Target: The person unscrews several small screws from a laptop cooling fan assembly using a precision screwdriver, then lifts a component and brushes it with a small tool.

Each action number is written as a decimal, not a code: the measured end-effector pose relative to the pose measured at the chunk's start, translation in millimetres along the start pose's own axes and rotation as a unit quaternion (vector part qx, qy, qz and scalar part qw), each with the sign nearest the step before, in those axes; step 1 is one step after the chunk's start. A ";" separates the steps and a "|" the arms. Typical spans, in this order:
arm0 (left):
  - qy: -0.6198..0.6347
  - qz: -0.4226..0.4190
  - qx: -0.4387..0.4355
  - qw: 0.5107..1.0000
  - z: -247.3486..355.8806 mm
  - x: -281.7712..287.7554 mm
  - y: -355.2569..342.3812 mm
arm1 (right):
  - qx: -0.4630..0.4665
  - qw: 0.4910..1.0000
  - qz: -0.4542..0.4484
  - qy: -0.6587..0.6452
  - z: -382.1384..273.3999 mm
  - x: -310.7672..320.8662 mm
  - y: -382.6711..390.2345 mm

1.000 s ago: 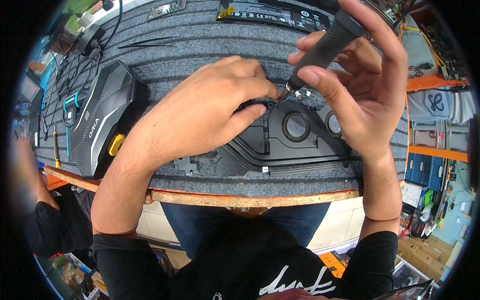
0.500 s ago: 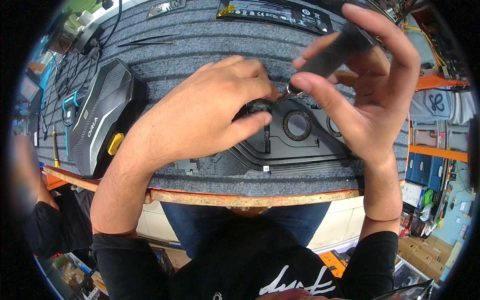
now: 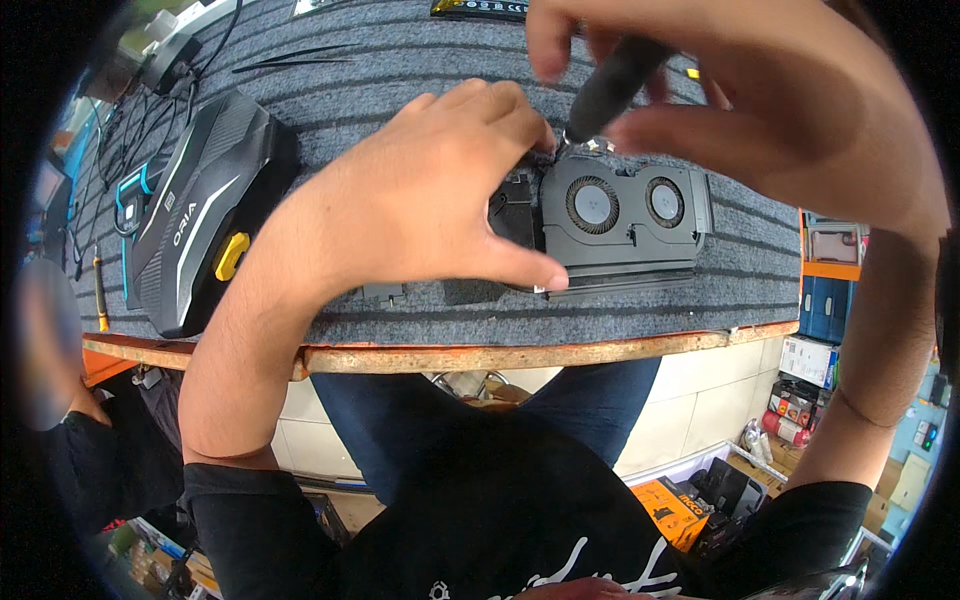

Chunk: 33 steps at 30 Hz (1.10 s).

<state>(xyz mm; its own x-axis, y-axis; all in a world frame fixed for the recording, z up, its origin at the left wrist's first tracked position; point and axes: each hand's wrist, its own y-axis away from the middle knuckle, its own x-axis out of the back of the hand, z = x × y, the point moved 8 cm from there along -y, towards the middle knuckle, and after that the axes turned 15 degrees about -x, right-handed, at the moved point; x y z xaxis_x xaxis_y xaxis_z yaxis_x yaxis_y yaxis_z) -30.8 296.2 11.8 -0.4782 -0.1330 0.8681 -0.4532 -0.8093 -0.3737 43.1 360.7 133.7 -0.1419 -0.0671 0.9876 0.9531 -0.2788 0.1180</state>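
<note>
The dark grey twin-fan cooling module (image 3: 625,220) lies flat on the grey ribbed mat (image 3: 400,60) that covers the table (image 3: 520,350), close to the near edge, its two round fans side by side and facing up. The left hand (image 3: 420,200) sits right on its left end: palm down, fingers loosely curled, thumb stretched out along the module's front edge, fingertips up at its rear left corner. That hand is pressing on the part, not wrapped around it.

Just above, the right hand (image 3: 740,110) hovers over the module's rear edge, fingers pinched narrow around the black handle of a small screwdriver (image 3: 610,85). The tool slants down and to the left, and its metal tip meets the module's rear left corner, right beside the left fingertips. The right hand is blurred, so the exact finger placement is hard to read.

Off to the left on the mat, well apart from the hands, rests a black wedge-shaped tool case with a yellow latch (image 3: 195,235). Behind it, a pair of thin black tweezers (image 3: 290,58) lies near the far edge. A slim yellow-handled screwdriver (image 3: 99,290) lies at the table's left end.
</note>
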 end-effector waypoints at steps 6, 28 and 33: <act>0.048 0.004 0.023 0.999 -16.8 -4.0 -1.5 | -0.079 0.986 -0.133 0.062 -11.5 12.5 -10.3; 0.043 0.023 0.009 0.999 -23.7 -6.0 -0.1 | -0.261 0.926 -0.218 0.167 -23.9 19.1 -11.6; 0.025 0.032 -0.005 0.999 -21.4 -3.2 1.3 | -0.153 0.948 -0.278 -0.024 -20.9 21.6 -12.1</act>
<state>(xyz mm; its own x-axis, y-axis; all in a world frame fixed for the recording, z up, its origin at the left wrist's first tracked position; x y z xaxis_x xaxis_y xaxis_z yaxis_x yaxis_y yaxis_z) -45.9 307.8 1.6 -0.5432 -0.1546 0.8253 -0.4288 -0.7939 -0.4310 22.9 342.6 151.5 -0.5799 0.2133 0.7863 0.6111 -0.5244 0.5930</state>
